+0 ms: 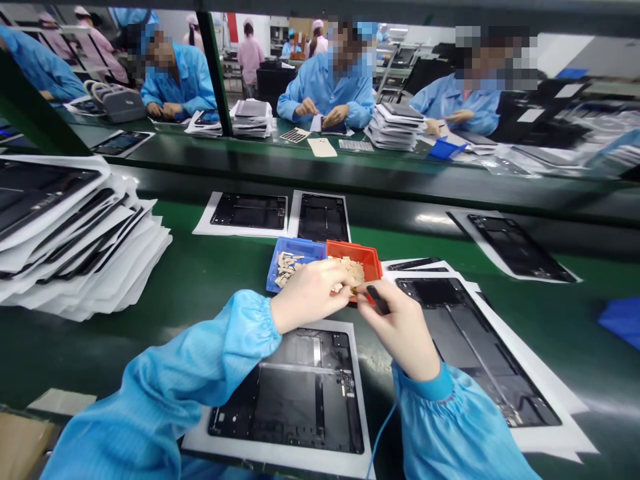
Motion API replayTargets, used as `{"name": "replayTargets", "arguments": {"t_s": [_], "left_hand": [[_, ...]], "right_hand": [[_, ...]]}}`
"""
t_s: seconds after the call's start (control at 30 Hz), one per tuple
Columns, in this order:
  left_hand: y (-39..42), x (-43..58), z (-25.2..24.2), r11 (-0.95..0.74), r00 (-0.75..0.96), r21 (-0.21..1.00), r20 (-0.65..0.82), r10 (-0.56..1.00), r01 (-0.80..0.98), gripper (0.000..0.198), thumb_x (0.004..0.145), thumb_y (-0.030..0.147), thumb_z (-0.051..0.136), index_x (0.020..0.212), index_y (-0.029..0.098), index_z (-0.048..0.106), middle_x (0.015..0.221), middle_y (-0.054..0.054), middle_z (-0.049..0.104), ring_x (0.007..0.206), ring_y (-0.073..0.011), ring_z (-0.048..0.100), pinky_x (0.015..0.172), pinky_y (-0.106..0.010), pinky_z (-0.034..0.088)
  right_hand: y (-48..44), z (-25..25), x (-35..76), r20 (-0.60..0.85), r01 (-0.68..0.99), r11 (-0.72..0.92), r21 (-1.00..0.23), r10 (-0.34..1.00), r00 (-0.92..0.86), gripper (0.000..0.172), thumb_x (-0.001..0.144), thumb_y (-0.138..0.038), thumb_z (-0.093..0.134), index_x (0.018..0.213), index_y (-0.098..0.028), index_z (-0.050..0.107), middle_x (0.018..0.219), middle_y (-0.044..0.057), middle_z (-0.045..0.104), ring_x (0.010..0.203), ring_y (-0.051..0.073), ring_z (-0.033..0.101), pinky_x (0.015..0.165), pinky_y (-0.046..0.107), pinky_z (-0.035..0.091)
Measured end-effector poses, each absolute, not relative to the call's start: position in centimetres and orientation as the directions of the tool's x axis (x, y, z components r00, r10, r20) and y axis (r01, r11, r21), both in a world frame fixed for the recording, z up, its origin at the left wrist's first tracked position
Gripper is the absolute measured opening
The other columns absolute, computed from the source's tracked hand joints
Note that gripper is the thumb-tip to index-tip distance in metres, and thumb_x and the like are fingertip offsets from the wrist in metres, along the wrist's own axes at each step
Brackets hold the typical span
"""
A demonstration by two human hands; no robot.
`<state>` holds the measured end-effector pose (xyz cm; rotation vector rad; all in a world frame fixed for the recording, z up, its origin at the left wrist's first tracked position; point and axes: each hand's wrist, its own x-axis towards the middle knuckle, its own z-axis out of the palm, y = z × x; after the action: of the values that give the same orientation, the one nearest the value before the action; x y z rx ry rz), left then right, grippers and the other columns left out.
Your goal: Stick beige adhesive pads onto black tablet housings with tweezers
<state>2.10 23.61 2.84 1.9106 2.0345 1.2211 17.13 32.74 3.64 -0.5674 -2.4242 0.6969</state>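
My left hand reaches over the small bins, its fingers pinched together above the red bin; what they hold, if anything, is hidden. My right hand grips a slim black tool, its tip close to my left fingertips. Small tan pieces lie in the red bin, and more tan pieces fill part of the blue bin joined beside it. Below my hands, an opened black tablet housing rests on white paper.
At left rises a tall stack of tablet housings with paper sheets. More housings lie on the right, far right and behind the bins. A thin blue cord hangs by my right sleeve. Co-workers sit across the bench.
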Motion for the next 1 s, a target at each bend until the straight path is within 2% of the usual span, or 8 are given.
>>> {"name": "replayTargets", "arguments": {"t_s": [0.1, 0.23, 0.4, 0.53, 0.63, 0.77, 0.87, 1.0], "left_hand": [[25.5, 1.3, 3.2, 0.022, -0.312, 0.615, 0.369, 0.875, 0.788, 0.015, 0.084, 0.016, 0.05, 0.078, 0.016, 0.064, 0.083, -0.003, 0.061, 0.078, -0.015, 0.058, 0.074, -0.026, 0.045], [29.0, -0.2, 2.3, 0.076, -0.307, 0.607, 0.286, 0.908, 0.791, 0.016, 0.082, 0.013, 0.053, 0.07, 0.015, 0.064, 0.081, -0.006, 0.062, 0.083, -0.0203, 0.059, 0.078, -0.031, 0.045], [28.8, 0.3, 2.4, 0.073, -0.302, 0.643, 0.254, 0.919, 0.762, 0.006, 0.08, 0.016, 0.058, 0.075, 0.014, 0.061, 0.08, -0.006, 0.061, 0.078, -0.0197, 0.059, 0.071, -0.03, 0.046], [23.6, 1.8, 3.8, -0.262, 0.07, 0.771, 0.273, 0.959, 0.58, 0.021, 0.093, 0.025, 0.043, 0.084, 0.017, 0.059, 0.078, 0.0, 0.062, 0.072, -0.0111, 0.058, 0.07, -0.021, 0.045], [19.6, 1.9, 4.2, -0.386, 0.254, 0.838, 0.305, 0.918, 0.386, 0.019, 0.091, 0.024, 0.046, 0.079, 0.016, 0.059, 0.074, 0.0, 0.059, 0.064, -0.0098, 0.052, 0.063, -0.02, 0.042], [16.5, 0.9, 4.0, -0.314, 0.143, 0.85, 0.279, 0.95, 0.423, 0.017, 0.088, 0.024, 0.05, 0.075, 0.015, 0.057, 0.071, 0.0, 0.056, 0.062, -0.0098, 0.048, 0.061, -0.021, 0.04], [15.0, 0.1, 4.0, -0.168, -0.155, 0.876, 0.262, 0.952, 0.452, 0.02, 0.09, 0.027, 0.048, 0.074, 0.016, 0.053, 0.071, 0.0, 0.054, 0.065, -0.0111, 0.048, 0.062, -0.022, 0.039], [13.9, -0.4, 4.2, -0.08, -0.349, 0.885, 0.262, 0.9, 0.459, 0.016, 0.088, 0.024, 0.048, 0.074, 0.017, 0.051, 0.07, 0.002, 0.051, 0.06, -0.0094, 0.043, 0.057, -0.021, 0.035]], "right_hand": [[32.9, 4.0, 18.8, 0.419, 0.313, 0.765, -0.563, 0.591, -0.69, 0.009, 0.079, -0.026, 0.051, 0.078, -0.02, 0.058, 0.076, 0.003, 0.062, 0.068, 0.017, 0.057, 0.067, 0.03, 0.045], [32.9, 4.5, 20.9, 0.433, 0.434, 0.682, -0.588, 0.719, -0.543, 0.021, 0.08, -0.039, 0.058, 0.09, -0.021, 0.06, 0.086, 0.005, 0.063, 0.075, 0.02, 0.059, 0.073, 0.034, 0.046], [31.2, 4.8, 21.8, 0.438, 0.419, 0.659, -0.624, 0.74, -0.51, 0.035, 0.078, -0.043, 0.063, 0.105, -0.021, 0.056, 0.088, 0.004, 0.061, 0.072, 0.018, 0.057, 0.062, 0.029, 0.046], [29.5, 4.4, 21.1, 0.383, 0.282, 0.674, -0.683, 0.659, -0.647, 0.045, 0.075, -0.041, 0.068, 0.112, -0.021, 0.051, 0.087, 0.002, 0.058, 0.052, 0.009, 0.047, 0.046, 0.023, 0.041], [28.4, 4.0, 19.9, 0.333, 0.181, 0.663, -0.726, 0.569, -0.752, 0.048, 0.075, -0.038, 0.069, 0.115, -0.022, 0.049, 0.087, 0.001, 0.057, 0.05, 0.008, 0.045, 0.045, 0.021, 0.041], [27.2, 3.8, 18.3, 0.297, 0.085, 0.611, -0.787, 0.497, -0.815, 0.039, 0.076, -0.029, 0.068, 0.111, -0.023, 0.052, 0.084, 0.001, 0.058, 0.045, 0.007, 0.039, 0.042, 0.022, 0.037], [26.4, 3.4, 17.7, 0.424, -0.099, 0.515, -0.851, 0.564, -0.709, 0.016, 0.086, -0.035, 0.054, 0.091, -0.021, 0.061, 0.082, 0.003, 0.059, 0.052, 0.011, 0.046, 0.049, 0.025, 0.041], [25.4, 2.7, 17.4, 0.433, -0.209, 0.382, -0.9, 0.728, -0.531, 0.043, 0.091, -0.053, 0.04, 0.079, -0.02, 0.066, 0.076, 0.005, 0.057, 0.061, 0.014, 0.051, 0.052, 0.026, 0.043]]}}
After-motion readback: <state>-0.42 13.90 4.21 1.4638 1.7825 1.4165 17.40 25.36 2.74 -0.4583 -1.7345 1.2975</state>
